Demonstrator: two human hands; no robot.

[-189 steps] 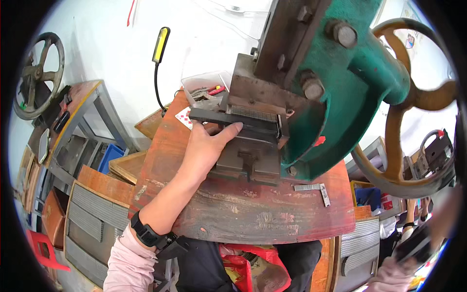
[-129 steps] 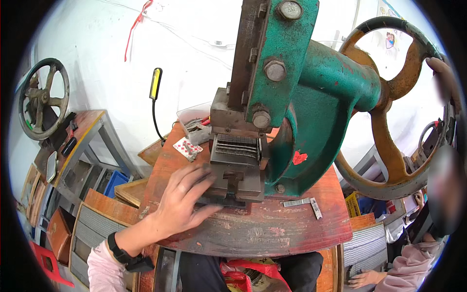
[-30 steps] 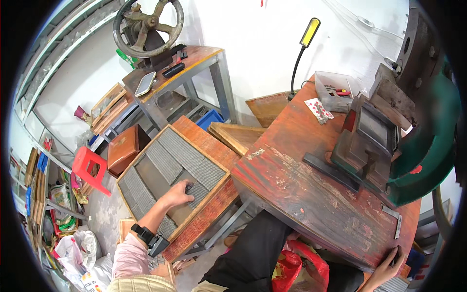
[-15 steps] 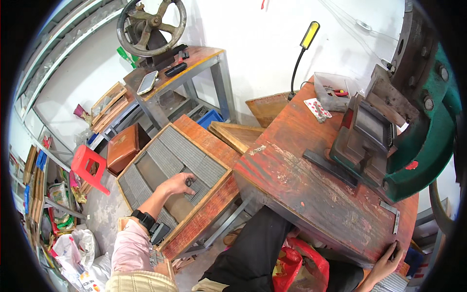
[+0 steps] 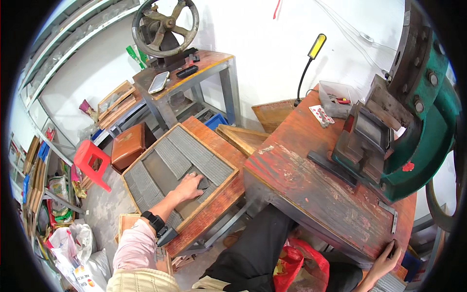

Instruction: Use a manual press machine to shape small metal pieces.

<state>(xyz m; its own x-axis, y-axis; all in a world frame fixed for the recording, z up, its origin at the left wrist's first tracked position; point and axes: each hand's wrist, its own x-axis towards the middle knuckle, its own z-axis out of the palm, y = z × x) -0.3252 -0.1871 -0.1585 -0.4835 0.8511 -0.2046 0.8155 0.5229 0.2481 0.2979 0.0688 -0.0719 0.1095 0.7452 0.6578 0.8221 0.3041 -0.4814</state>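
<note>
My left hand [image 5: 188,187] lies in a shallow wooden tray [image 5: 233,176], its fingers stretched out over the grey strips. A small dark piece [image 5: 205,183] shows at its fingertips. Thin ribbed grey strips [image 5: 171,155] lie side by side in rows, with a bare brown stretch of tray bottom between two groups. At the near right corner of the workbench [image 5: 287,180], my right hand [image 5: 386,264] rests against the edge with fingers apart. A small metal square [image 5: 393,216] lies on the bench just beyond it.
A green press [image 5: 428,141] stands on the bench's right side. Behind are a clear plastic box [image 5: 335,100] and a yellow-headed lamp [image 5: 317,47]. A handwheel [image 5: 169,23] and phone [image 5: 159,82] occupy the back table. A red stool [image 5: 91,160] stands left; a red bag [image 5: 296,265] hangs by my legs.
My left hand has opened out from a curled grip, its fingers now stretched over the strips with the dark piece at their tips. The right hand stays at the bench corner. The view has shifted slightly.
</note>
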